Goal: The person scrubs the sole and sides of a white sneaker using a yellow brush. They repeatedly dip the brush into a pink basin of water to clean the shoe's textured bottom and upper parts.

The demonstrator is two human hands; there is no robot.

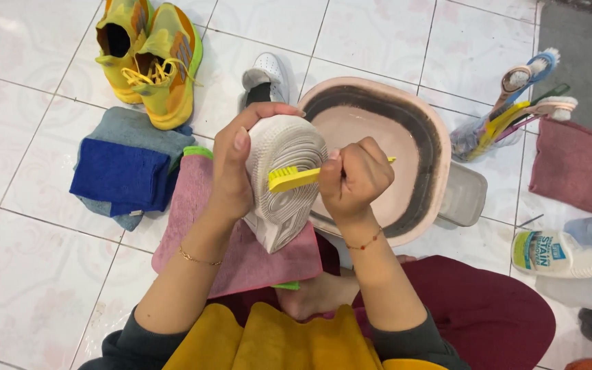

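- Fingers of left hand (231,168) wrapped around a white sneaker (284,179), gripping it from its left side, sole facing up toward the camera.
- Right hand (353,179) closed in a fist around the handle of a yellow brush (292,178); brush head rests on the sole, roughly mid-sole.
- Sneaker is held above a pink towel (255,257), just left of a pink oval basin (385,154); its heel end overlaps the basin rim in view.
- 1 more white sneaker (266,81) sits on the tile floor (22,226) behind the hands, next to the basin.
- 2 yellow sneakers (149,55) lie far left at the top, well apart from the basin.
- Folded blue and grey cloths (125,168) touch the pink towel's left edge.
- Clear holder with several brushes (508,113) stands right of the basin; a clear tub (462,195) sits against the basin's right rim.
- Dark pink cloth (577,168) on the far right; white spray bottle (560,252) lies below it.
- Person sits on the floor, dark red trousers (488,308), yellow cloth (275,342) on the lap.
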